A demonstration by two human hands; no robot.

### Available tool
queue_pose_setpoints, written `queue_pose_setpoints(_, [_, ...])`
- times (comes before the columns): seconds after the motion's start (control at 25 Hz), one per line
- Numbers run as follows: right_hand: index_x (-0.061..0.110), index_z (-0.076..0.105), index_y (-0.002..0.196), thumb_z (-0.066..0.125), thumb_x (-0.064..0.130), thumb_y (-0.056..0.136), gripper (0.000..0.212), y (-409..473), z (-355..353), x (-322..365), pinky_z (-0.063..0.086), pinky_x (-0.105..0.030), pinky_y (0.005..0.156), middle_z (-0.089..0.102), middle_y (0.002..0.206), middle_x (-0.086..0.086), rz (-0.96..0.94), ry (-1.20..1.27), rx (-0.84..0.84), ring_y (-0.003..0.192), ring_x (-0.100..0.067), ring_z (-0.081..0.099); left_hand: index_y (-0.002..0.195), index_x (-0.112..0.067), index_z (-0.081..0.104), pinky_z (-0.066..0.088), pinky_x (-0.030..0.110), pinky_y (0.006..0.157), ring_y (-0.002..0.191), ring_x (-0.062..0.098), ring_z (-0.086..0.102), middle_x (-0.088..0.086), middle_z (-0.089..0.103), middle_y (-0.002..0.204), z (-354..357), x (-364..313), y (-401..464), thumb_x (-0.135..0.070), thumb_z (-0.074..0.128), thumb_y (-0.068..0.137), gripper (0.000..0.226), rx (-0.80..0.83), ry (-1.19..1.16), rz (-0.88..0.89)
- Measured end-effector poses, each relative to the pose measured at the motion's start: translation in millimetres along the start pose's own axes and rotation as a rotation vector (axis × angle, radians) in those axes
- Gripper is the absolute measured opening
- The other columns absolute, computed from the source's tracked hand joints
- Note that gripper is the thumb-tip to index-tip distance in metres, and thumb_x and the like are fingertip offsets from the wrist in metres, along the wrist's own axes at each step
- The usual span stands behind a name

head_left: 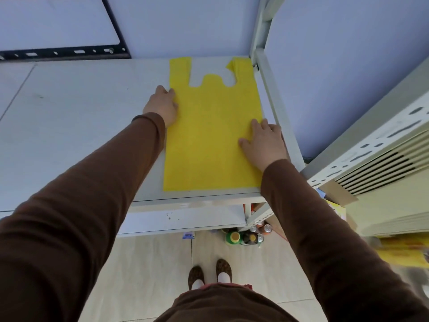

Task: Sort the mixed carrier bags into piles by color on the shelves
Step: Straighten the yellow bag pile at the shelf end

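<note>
A yellow carrier bag (209,135) lies flat on the white shelf (81,112), at its right end, with the handles pointing toward the wall. My left hand (162,104) rests on the bag's left edge, fingers fairly straight. Flat on the bag's right side, near the shelf's right rail, lies my right hand (263,142) with the fingers spread. No other bags show on this shelf.
A white upright post (261,29) and side rail (278,108) bound the shelf on the right. A vented white unit (383,159) stands further right, with yellow items (404,249) below it. Bottles and cans (246,235) stand on the floor under the shelf.
</note>
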State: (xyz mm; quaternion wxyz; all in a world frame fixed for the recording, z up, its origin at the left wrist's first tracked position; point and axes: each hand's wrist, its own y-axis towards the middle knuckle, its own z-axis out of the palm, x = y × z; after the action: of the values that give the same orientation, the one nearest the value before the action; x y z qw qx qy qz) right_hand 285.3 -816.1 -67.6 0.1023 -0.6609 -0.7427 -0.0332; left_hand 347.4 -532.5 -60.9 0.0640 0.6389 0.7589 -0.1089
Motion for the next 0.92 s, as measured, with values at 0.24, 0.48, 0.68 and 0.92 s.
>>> queue_pose_setpoints(0.24, [0.016, 0.035, 0.148, 0.048, 0.038, 0.097, 0.057, -48, -31, -1, 0.024, -0.038, 0.114, 0.025, 0.158, -0.013, -0.156, 0.185, -0.126, 0.140, -0.034, 0.024, 0.143, -0.014, 0.042, 0.032, 0.040, 0.107, 0.123, 0.037, 0.039, 0.017, 0.039, 0.136, -17, -4, -55, -0.034, 0.049, 0.097, 0.051, -0.168, -0.128, 0.161])
queue_pose_setpoints(0.48, [0.018, 0.040, 0.146, 0.058, 0.024, 0.094, 0.056, -119, -22, -21, 0.027, -0.048, 0.114, 0.028, 0.158, -0.008, -0.317, 0.134, -0.025, 0.143, -0.036, 0.024, 0.134, -0.034, 0.055, 0.024, 0.025, 0.110, 0.132, 0.015, 0.031, -0.009, 0.041, 0.145, -2, 11, -193, -0.055, 0.061, 0.085, 0.053, 0.028, -0.228, 0.459])
queue_pose_setpoints(0.68, [0.021, 0.033, 0.148, 0.055, 0.024, 0.096, 0.057, -122, -7, -19, 0.030, -0.057, 0.111, 0.017, 0.161, -0.012, -0.213, 0.000, 0.006, 0.145, -0.042, 0.017, 0.138, -0.039, 0.050, 0.023, 0.025, 0.112, 0.136, 0.013, 0.026, -0.012, 0.032, 0.154, 9, 22, -214, -0.061, 0.061, 0.083, 0.060, 0.033, -0.168, 0.415])
queue_pose_setpoints(0.92, [0.024, 0.035, 0.147, 0.053, 0.029, 0.097, 0.054, -117, -6, -20, 0.032, -0.056, 0.109, 0.018, 0.161, -0.014, -0.218, -0.002, 0.030, 0.144, -0.042, 0.020, 0.137, -0.034, 0.053, 0.028, 0.030, 0.114, 0.135, 0.015, 0.032, -0.007, 0.041, 0.149, 11, 19, -209, -0.063, 0.049, 0.083, 0.061, -0.004, -0.127, 0.418])
